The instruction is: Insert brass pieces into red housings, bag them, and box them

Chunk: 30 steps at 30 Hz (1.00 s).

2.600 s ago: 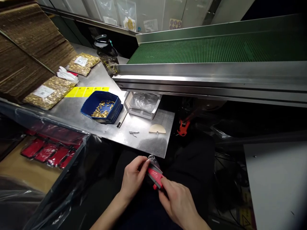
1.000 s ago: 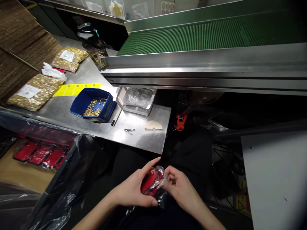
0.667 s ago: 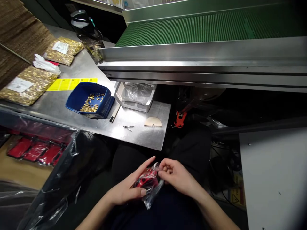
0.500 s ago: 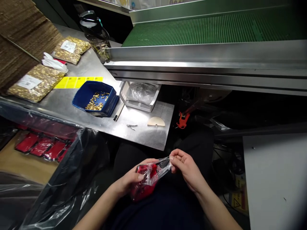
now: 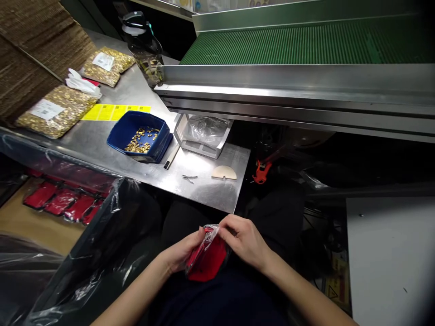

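Observation:
A red pouch-like item with dark edging (image 5: 208,260) rests over my lap, partly inside a clear plastic bag (image 5: 210,232). Its exact kind is hard to make out. My left hand (image 5: 185,249) grips the item from the left side, thumb on top near the bag's mouth. From the right, my right hand (image 5: 243,237) pinches the gathered plastic at the upper edge, fingers bent. Beyond my hands, small metal nippers (image 5: 189,178) and a pale half-round piece (image 5: 224,172) lie on the metal table (image 5: 210,194).
A blue bin (image 5: 118,131) holds small gold-coloured pieces. Beside it stands a light tray (image 5: 204,149) with clear bags. The green conveyor (image 5: 278,45) runs along the back. Wrapped red items (image 5: 63,201) lie in a lined box at left. A white surface (image 5: 390,253) stands at right.
My right hand has moved left, bringing the stretched plastic in against the red item. The item has turned, showing a broad red face, and my left thumb has shifted to its top edge.

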Each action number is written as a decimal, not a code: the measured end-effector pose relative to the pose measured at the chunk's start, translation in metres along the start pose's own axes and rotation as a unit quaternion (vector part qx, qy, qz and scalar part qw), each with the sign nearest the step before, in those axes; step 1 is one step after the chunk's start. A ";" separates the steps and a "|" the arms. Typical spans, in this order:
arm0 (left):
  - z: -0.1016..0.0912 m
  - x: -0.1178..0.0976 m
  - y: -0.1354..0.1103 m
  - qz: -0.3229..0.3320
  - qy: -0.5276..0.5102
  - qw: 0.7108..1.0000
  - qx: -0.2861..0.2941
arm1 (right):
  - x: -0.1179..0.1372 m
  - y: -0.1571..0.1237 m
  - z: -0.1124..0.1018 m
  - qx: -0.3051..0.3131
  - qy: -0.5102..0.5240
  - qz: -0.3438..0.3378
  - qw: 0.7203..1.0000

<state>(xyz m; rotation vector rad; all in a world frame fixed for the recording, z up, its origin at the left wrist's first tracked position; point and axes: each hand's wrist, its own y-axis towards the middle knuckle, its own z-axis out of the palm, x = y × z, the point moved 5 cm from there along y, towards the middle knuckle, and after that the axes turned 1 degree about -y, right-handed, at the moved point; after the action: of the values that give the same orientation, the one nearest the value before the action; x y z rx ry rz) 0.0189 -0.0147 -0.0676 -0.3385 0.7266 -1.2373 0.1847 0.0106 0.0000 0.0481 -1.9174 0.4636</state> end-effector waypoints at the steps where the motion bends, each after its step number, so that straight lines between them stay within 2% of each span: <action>1: 0.006 -0.007 -0.001 0.033 0.038 0.999 0.009 | -0.007 0.001 0.004 -0.024 0.061 0.052 0.997; 3: 0.019 -0.019 -0.005 0.098 0.133 0.986 0.029 | -0.020 -0.002 0.014 -0.053 0.216 0.159 0.962; 5: 0.029 -0.029 -0.008 0.149 0.226 0.962 0.017 | -0.026 -0.007 0.025 -0.064 0.369 0.233 0.897; 7: 0.028 -0.033 -0.010 0.170 0.260 0.950 -0.030 | -0.023 -0.014 0.029 -0.059 0.464 0.253 0.847; 8: 0.024 -0.032 -0.010 0.163 0.240 0.955 -0.052 | -0.019 -0.018 0.027 -0.043 0.478 0.243 0.843; 9: 0.018 -0.029 -0.010 0.143 0.196 0.968 -0.070 | -0.014 -0.021 0.022 -0.022 0.462 0.221 0.859; 10: 0.012 -0.023 -0.010 0.107 0.134 0.982 -0.082 | -0.009 -0.024 0.015 -0.006 0.410 0.189 0.892; 12: 0.000 -0.011 -0.010 0.018 0.003 0.996 -0.092 | -0.001 -0.028 -0.003 0.003 0.225 0.112 0.968; 13: -0.003 -0.006 -0.010 -0.021 -0.047 0.995 -0.091 | 0.004 -0.029 -0.011 0.003 0.119 0.070 0.990; 14: -0.005 -0.003 -0.010 -0.048 -0.081 0.992 -0.086 | 0.008 -0.029 -0.018 0.007 0.026 0.030 0.999; 17: -0.004 -0.004 -0.008 -0.065 -0.103 0.991 -0.049 | 0.017 -0.022 -0.022 0.089 -0.129 -0.072 0.985; 20: 0.002 -0.006 -0.005 -0.071 -0.059 0.996 -0.015 | 0.022 -0.009 -0.012 0.168 -0.218 -0.160 0.948; 24: 0.010 -0.008 -0.006 -0.076 -0.015 0.997 0.000 | 0.023 0.004 0.002 0.179 -0.339 -0.223 0.896; 26: 0.015 -0.013 -0.009 -0.050 0.011 0.999 0.003 | 0.023 0.006 0.004 0.160 -0.364 -0.197 0.896; 27: 0.018 -0.017 -0.010 -0.018 0.043 0.999 0.004 | 0.022 0.007 0.002 0.147 -0.359 -0.165 0.907; 30: 0.026 -0.029 -0.015 0.114 0.198 0.974 0.000 | 0.016 0.003 -0.007 0.108 -0.248 -0.041 0.962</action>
<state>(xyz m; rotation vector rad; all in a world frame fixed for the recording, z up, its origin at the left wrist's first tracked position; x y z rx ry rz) 0.0209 0.0036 -0.0308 -0.0020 1.0750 -1.0954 0.1836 0.0191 0.0157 0.4191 -2.3342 0.6476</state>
